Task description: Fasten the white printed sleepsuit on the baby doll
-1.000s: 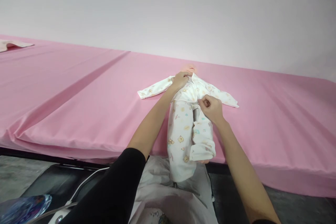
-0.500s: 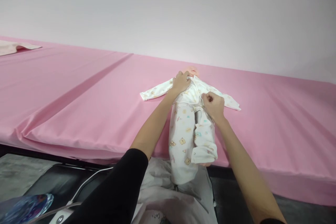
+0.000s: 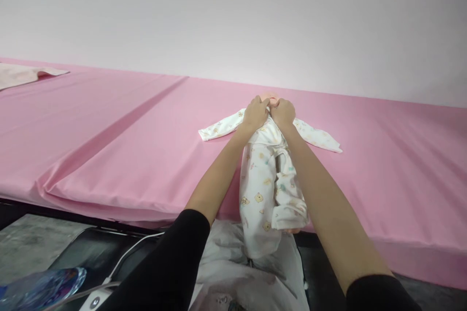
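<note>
As left hand point(image 3: 256, 112), right hand point(image 3: 284, 112) touch top point(image 3: 268, 134) — sleeves point(image 3: 221, 127) spread, pink cloth point(image 3: 146, 165).

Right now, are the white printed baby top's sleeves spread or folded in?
Spread: one sleeve reaches out to the left, the other sleeve to the right, both lying across the pink sheet.

workspace: white partition point(image 3: 233, 24), cloth-covered table point(image 3: 146, 170)

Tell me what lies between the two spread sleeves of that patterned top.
In the head view, the left hand and right hand, close together at the upper front of the top.
</note>
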